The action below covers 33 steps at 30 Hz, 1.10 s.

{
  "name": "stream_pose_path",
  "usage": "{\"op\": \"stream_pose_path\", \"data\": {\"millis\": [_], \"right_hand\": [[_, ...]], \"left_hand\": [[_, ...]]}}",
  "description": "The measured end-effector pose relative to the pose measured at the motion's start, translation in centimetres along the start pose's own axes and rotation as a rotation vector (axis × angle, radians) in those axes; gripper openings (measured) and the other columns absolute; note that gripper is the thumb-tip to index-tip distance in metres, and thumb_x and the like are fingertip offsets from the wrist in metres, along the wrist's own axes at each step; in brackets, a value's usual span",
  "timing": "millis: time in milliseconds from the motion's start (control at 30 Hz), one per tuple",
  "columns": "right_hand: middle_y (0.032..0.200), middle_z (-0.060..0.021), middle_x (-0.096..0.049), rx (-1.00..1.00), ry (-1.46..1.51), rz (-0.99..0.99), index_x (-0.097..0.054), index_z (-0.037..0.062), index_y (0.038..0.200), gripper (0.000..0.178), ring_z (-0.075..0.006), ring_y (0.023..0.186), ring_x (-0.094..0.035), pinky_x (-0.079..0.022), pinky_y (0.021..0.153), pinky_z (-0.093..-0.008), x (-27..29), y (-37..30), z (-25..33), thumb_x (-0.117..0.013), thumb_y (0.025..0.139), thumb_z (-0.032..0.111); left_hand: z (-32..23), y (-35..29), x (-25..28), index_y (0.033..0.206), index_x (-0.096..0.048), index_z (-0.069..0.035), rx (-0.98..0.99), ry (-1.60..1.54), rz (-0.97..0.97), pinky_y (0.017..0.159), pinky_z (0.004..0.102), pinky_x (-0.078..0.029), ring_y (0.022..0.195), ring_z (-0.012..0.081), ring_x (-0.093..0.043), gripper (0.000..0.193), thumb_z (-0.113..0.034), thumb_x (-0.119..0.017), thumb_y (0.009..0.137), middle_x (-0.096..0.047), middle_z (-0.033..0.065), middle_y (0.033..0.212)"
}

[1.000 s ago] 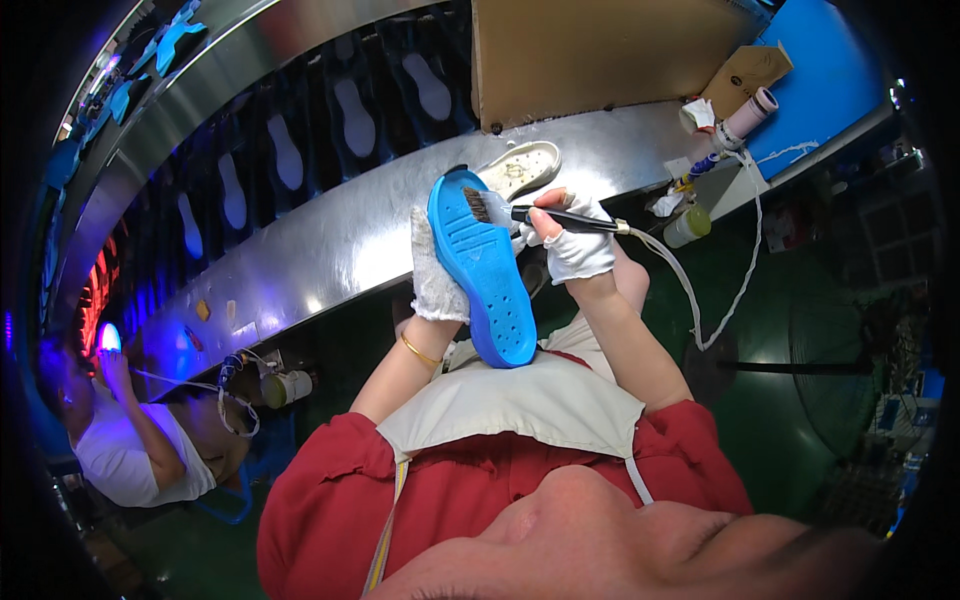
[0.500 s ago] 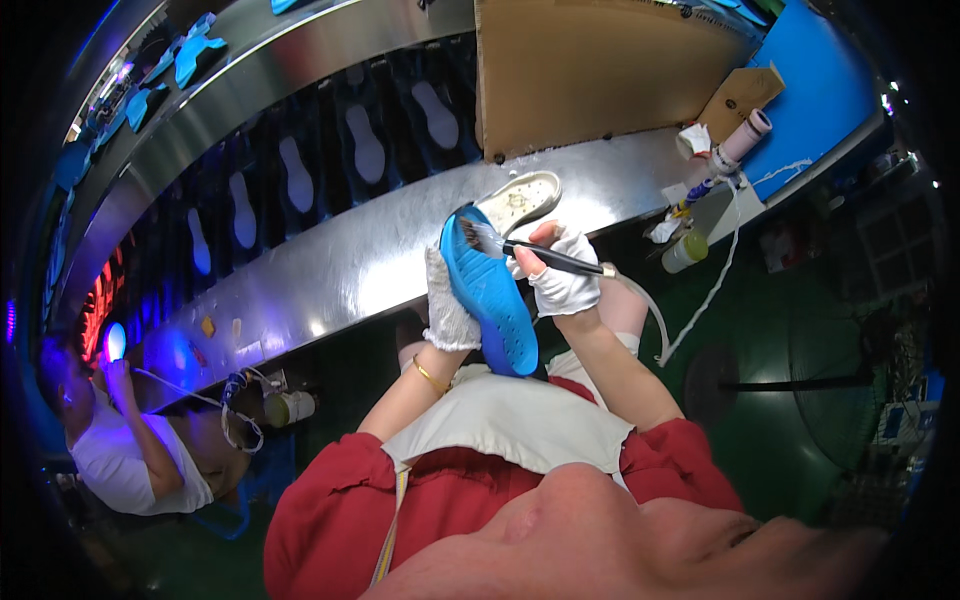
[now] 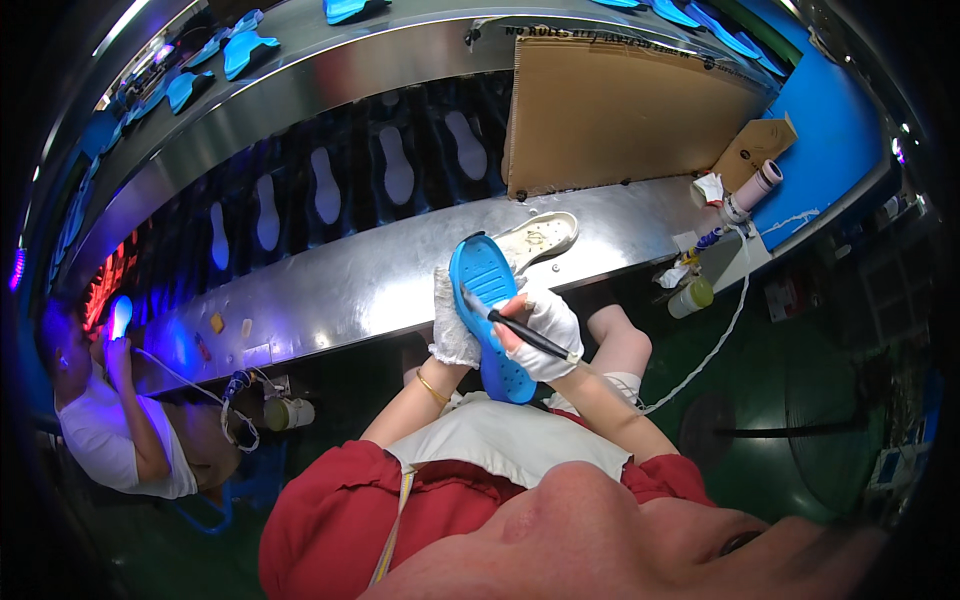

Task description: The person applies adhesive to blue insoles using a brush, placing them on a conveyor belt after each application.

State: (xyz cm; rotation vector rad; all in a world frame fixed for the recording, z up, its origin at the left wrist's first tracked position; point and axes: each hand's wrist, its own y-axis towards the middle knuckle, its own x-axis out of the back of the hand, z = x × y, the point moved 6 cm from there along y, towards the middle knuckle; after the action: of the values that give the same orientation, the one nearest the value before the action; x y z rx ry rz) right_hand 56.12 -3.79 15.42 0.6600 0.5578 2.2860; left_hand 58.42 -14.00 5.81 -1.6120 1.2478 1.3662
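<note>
My left hand (image 3: 455,325), in a grey-white knit glove, is closed around the left side of a blue shoe sole (image 3: 485,268). The sole is held upright and tilted, its far end over the bench edge, with small holes in its near part. In a white glove with bare fingertips, my right hand (image 3: 548,335) grips a brush (image 3: 532,336) by its black handle. The bristles touch the sole's inner face near its left edge. Just beyond the sole, a white shoe sole (image 3: 545,238) lies on the metal bench (image 3: 395,265).
Behind the bench, dark holders carry several grey foot-shaped pads (image 3: 397,165). A cardboard sheet (image 3: 630,120) stands at the back right. On the right are a pink roll (image 3: 762,180), a cord and a jar (image 3: 690,298). Another person (image 3: 125,425) sits at the far left.
My right hand has drawn the brush from the sole's far end toward its middle and left edge. The whole view has shifted slightly. My left hand keeps its hold.
</note>
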Motion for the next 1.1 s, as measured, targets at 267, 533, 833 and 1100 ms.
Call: {"op": "stream_pose_path", "data": {"millis": [267, 533, 833, 1100], "right_hand": [[0.075, -0.0069, -0.06, 0.022, -0.044, 0.045, -0.06, 0.0027, 0.083, 0.017, -0.0164, 0.063, -0.06, -0.048, 0.057, -0.0259, -1.0, -0.7, 0.9, -0.069, 0.07, -0.002], [0.078, -0.0096, -0.065, -0.356, 0.257, -0.089, -0.058, 0.0003, 0.085, 0.014, -0.0095, 0.065, -0.06, -0.049, 0.06, -0.0224, 4.0, -3.6, -4.1, -0.069, 0.076, 0.002], [0.073, -0.0086, -0.065, -0.404, 0.468, -0.109, -0.058, 0.0, 0.086, 0.01, -0.0102, 0.061, -0.062, -0.05, 0.058, -0.0222, 3.7, -1.9, -4.3, -0.064, 0.079, 0.001], [0.077, -0.0075, -0.065, -0.425, 0.464, 0.011, -0.06, 0.0019, 0.089, 0.01, -0.0083, 0.058, -0.059, -0.048, 0.055, -0.0198, 2.6, -0.3, -2.3, -0.065, 0.081, 0.005]], "left_hand": [[-1.6, -0.6, -0.1, 0.134, -0.037, -0.006, 0.041, 0.008, -0.024, 0.098, 0.045, -0.041, 0.115, 0.0323, -0.049, 0.085, -0.072, -0.029, 0.082, -0.046, 0.0189, 0.129], [1.3, -5.6, -1.7, 0.134, -0.035, -0.008, 0.43, 0.241, 0.094, 0.094, 0.0495, -0.043, 0.112, 0.0359, -0.051, 0.097, -0.08, -0.035, 0.07, -0.048, 0.0208, 0.125], [1.3, -2.9, -1.5, 0.13, -0.039, -0.01, 0.295, 0.347, 0.048, 0.088, 0.0373, -0.049, 0.102, 0.0226, -0.057, 0.084, -0.074, -0.032, 0.077, -0.055, 0.01, 0.117], [0.2, 1.5, -2.9, 0.136, -0.031, -0.009, 0.064, 0.069, 0.076, 0.096, 0.0447, -0.044, 0.111, 0.0304, -0.053, 0.103, -0.084, -0.034, 0.066, -0.049, 0.0155, 0.127]]}}
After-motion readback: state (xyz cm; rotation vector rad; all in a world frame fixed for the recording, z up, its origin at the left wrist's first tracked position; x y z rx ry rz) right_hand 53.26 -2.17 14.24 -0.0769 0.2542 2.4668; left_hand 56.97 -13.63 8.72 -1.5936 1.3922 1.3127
